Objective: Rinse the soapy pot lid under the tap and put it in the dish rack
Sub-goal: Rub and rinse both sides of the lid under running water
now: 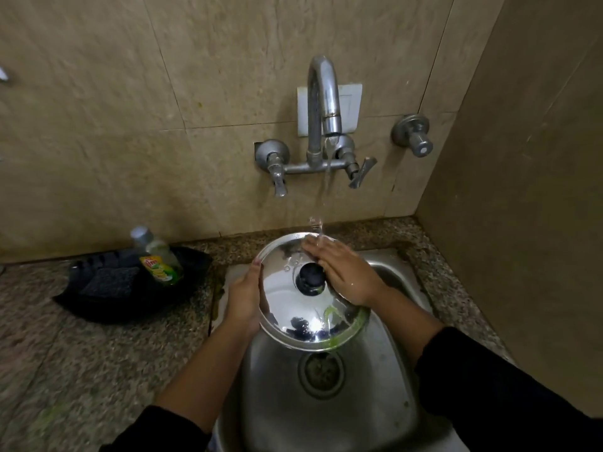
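Observation:
A shiny steel pot lid (287, 308) with a black knob (310, 278) is held over the steel sink (326, 406), top side up and tilted towards me. My left hand (243, 296) grips its left rim. My right hand (342, 272) lies flat on the lid's upper right, fingers spread, right of the knob. Water runs from the wall tap (324, 99) and lands on my right fingers at the lid's far edge. Green soap streaks sit on the lid's near right rim. No dish rack is in view.
A black tray (98, 308) on the granite counter (81, 370) left of the sink holds a dish soap bottle (160, 256) and a dark scrub pad (109, 282). A separate valve (414, 135) sticks out of the wall at right. A side wall closes the right.

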Available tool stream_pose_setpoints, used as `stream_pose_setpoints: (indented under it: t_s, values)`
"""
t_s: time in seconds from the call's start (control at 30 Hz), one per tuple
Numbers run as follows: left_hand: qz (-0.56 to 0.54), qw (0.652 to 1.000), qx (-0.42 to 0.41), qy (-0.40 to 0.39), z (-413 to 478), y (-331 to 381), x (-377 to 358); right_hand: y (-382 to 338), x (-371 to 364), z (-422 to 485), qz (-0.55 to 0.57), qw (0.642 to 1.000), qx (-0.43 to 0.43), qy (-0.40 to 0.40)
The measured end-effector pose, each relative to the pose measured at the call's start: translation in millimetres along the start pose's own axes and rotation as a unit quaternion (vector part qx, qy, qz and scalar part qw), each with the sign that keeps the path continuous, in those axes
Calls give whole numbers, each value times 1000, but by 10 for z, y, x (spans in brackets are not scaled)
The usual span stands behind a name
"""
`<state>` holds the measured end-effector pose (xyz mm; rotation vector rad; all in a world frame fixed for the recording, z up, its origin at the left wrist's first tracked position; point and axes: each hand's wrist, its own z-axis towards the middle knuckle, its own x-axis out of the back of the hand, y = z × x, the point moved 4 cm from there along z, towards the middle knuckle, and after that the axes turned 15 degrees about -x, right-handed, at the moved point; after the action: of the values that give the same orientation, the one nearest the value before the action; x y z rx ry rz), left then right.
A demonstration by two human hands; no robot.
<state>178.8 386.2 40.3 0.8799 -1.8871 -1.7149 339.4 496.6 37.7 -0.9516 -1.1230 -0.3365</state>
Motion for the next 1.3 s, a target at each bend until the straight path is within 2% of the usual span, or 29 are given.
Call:
stream_pose_setpoints:
  t_s: [0.07,0.17,0.23,0.3,0.37,0.43,0.47,0.5,0.6,0.63,0.67,0.77,0.83,0.87,0.93,0.97,1.0,1.03,1.1,1.17,1.23,1.3]
  values:
    - [9,999,1,37,15,-12,5,-6,44,-52,-8,996,-69,51]
    - [0,997,1,76,19,-9,-53,-184,-193,-287,11,992,-117,51]
    - [6,997,-14,70,-16,9,-147,-215,-201,-301,42,982,-157,94]
    - [36,998,-31,40,-40,9,-266,-221,-11,-173,-11,964,-176,197]
    - [27,998,-50,30,-39,48,-373,-304,159,-11,-37,956,-195,217]
    - [7,997,-50,50,14,106,-417,-382,240,128,-46,952,-233,193]
    - [4,997,-40,62,50,127,-403,-416,258,167,-62,955,-225,185]
    - [4,997,-24,68,73,154,-374,-450,268,193,-80,963,-183,178]
    - [33,998,1,50,114,171,-252,-435,264,169,-108,988,21,105]
    - [38,998,-5,46,112,165,-230,-401,243,155,-109,988,45,101]
    - [40,998,-14,46,99,143,-220,-378,230,149,-91,989,20,117]
    - [27,998,-30,39,4,70,-289,-349,198,204,12,970,-181,160]
    - [40,998,-47,14,-18,54,-313,-384,199,276,-13,966,-219,139]
    - [48,997,-54,8,0,53,-294,-422,204,309,-28,974,-194,117]
    - [57,996,-63,0,64,35,-217,-557,215,310,-38,998,-31,45]
    - [51,996,-69,-6,89,45,-175,-605,189,290,-29,998,59,-9]
    - [43,996,-72,-10,110,46,-133,-586,157,277,-1,993,103,-62]
    - [39,997,-71,-10,101,51,-115,-506,154,267,43,991,89,-94]
    - [32,998,-59,0,85,61,-124,-198,182,281,104,993,-11,-59]
    - [26,998,-53,18,65,75,-133,-19,183,263,63,993,-100,-21]
    - [30,998,-53,24,57,86,-125,-121,145,267,35,995,-92,-29]
    - [30,999,-42,16,64,87,-111,-325,156,288,50,997,-28,-44]
